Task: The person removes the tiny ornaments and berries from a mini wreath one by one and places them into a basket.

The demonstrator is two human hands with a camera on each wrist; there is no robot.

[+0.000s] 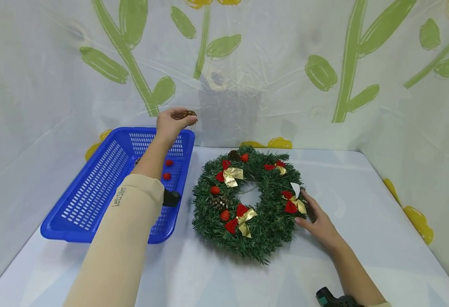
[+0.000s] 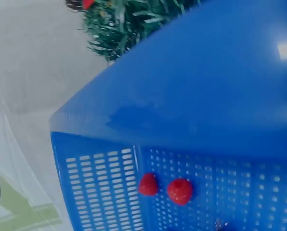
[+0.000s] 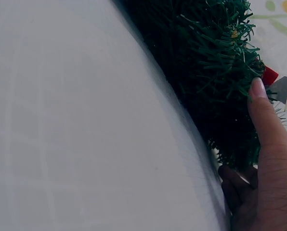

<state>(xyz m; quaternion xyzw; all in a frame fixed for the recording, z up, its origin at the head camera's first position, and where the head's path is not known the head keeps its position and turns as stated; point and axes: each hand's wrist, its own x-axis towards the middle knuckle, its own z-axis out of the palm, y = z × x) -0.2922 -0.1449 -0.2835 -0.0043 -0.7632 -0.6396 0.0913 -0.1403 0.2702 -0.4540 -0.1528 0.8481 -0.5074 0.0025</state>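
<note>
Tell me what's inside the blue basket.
Two red berries and the edge of what looks like a pinecone show; the left forearm hides whatever lies behind it.

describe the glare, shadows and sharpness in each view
Head view: bright and fairly sharp, soft shadow beneath the wreath, faint sheen on the backdrop; left wrist view: hazy, a white glare spot on the blue basket; right wrist view: dim, the wreath's lower part nearly black.
</note>
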